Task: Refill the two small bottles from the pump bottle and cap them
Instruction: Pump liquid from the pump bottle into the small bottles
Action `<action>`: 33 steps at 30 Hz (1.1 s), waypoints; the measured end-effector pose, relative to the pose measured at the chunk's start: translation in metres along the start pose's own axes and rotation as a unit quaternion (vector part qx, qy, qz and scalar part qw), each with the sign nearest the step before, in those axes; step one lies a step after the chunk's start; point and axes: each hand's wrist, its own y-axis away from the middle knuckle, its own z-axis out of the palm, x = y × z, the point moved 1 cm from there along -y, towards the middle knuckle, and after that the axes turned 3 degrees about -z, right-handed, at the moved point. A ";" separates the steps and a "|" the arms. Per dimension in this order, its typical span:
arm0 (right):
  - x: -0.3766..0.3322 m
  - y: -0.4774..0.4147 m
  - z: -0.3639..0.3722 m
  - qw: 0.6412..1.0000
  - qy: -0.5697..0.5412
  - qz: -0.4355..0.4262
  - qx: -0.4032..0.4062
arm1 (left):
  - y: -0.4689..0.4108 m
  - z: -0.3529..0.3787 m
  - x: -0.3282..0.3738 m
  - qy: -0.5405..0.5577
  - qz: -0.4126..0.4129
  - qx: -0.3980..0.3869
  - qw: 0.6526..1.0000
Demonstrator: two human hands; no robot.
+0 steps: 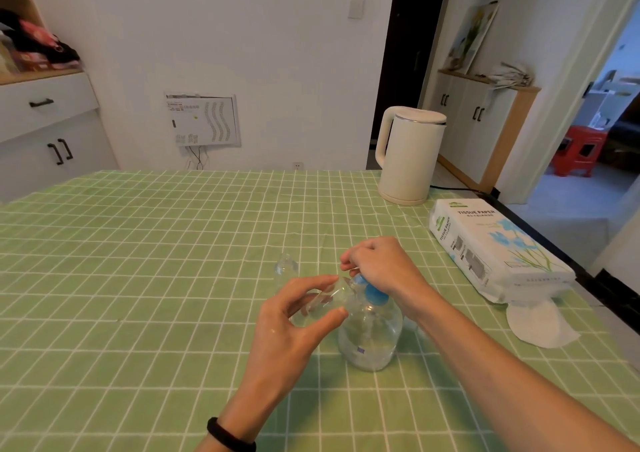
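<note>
1. Your left hand (pixel 294 320) holds a clear plastic small bottle (pixel 323 301), fingers clamped on its rounded sides. It is tilted, with its long axis running left to right and its mouth at the pump nozzle.
2. Your right hand (pixel 377 271) curls its fingers over the blue pump head (pixel 375 294) of the round, transparent pump bottle (pixel 370 337), upright on the green checked counter (pixel 138 278).
3. A second small bottle (pixel 285 268) stands upright just behind.

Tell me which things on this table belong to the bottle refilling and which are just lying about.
In the job: pump bottle, right hand on its pump head; small bottle, held tilted at the nozzle by the left hand; second small bottle standing behind.
Lying about: kettle, tissue pack, loose tissue.
</note>
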 end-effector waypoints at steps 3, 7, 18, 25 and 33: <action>-0.006 0.000 -0.003 1.000 0.002 -0.019 -0.004 | -0.002 -0.001 0.004 0.005 0.005 -0.004 1.000; -0.006 -0.003 -0.002 1.000 -0.002 -0.023 -0.002 | -0.003 0.000 0.006 0.012 0.010 -0.003 1.000; 0.006 -0.002 0.003 1.000 -0.012 -0.004 0.009 | 0.000 0.002 -0.006 0.016 -0.006 0.000 1.000; 0.001 0.002 0.000 1.000 -0.004 -0.001 0.000 | -0.001 -0.001 -0.002 -0.003 -0.003 -0.001 1.000; -0.003 -0.002 -0.001 1.000 -0.006 -0.019 0.001 | -0.002 -0.001 0.002 0.006 0.001 0.000 1.000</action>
